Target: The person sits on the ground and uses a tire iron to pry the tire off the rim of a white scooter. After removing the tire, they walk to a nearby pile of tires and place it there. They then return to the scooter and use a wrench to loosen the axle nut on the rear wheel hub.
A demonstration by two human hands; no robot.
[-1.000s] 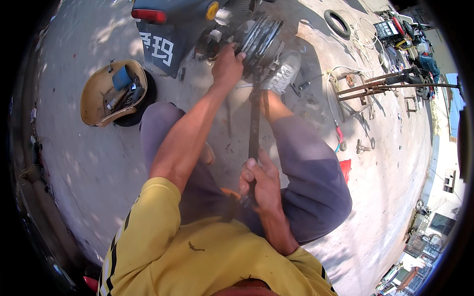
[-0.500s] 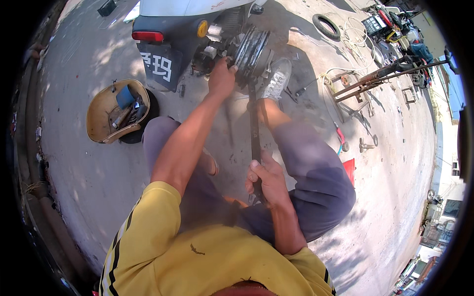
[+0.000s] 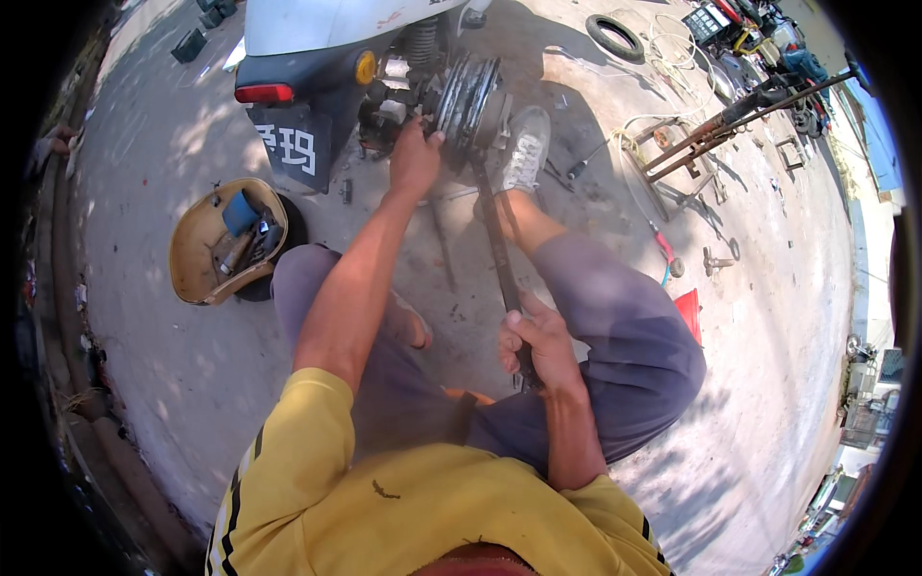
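A metal wheel rim (image 3: 468,108) without a tyre sits at the rear of a white scooter (image 3: 336,27). My left hand (image 3: 415,161) is closed at the rim's left edge, thumb against it; the other fingers are partly hidden. My right hand (image 3: 544,344) wraps round the near end of a long, dark, flat pry bar (image 3: 499,240). The bar slants away from me between my legs, and its far end meets the lower part of the wheel, where its tip is hidden. My shoe (image 3: 526,154) rests just right of the rim.
A tan tub (image 3: 182,252) with tools stands on the left. A loose tyre (image 3: 615,38), a hose (image 3: 693,53) and a rusty metal stand (image 3: 706,144) lie or stand to the far right. A red-handled tool (image 3: 664,245) is beside my right knee.
The pry bar's near end has swung a little to the right with my right hand. My left hand stays at the rim. The whole view has shifted slightly.
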